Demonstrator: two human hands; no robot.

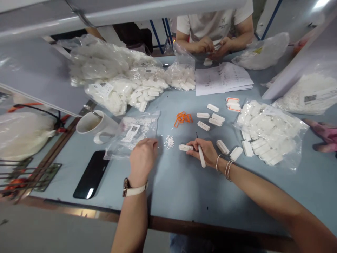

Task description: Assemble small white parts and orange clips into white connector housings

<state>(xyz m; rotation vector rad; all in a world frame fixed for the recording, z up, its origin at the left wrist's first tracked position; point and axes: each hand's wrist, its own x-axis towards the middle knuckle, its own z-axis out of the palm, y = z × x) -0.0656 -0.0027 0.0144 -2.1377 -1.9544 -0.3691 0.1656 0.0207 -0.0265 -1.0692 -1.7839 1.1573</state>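
Note:
My right hand (204,151) is closed round a white-handled tool (201,156) with a thin dark tip pointing away from me. Its fingertips also grip the end of a small white plastic housing (184,147) with dark marks along its face. My left hand (144,154) has its fingers pressed together by the corner of a clear bag of small white parts (131,131); whatever they pinch is hidden. Between the hands lies a pile of tiny white pieces (170,142). Beyond it sit orange rectangular frames (183,118) and several white housings (203,115).
A mug (91,124) holding a spoon and a black phone (91,174) are on the left. Bags of white parts (126,93) line the back, beside paper sheets (222,79). Another bag (271,130) spills housings at right. Across the table a co-worker's hands (213,49) handle something small.

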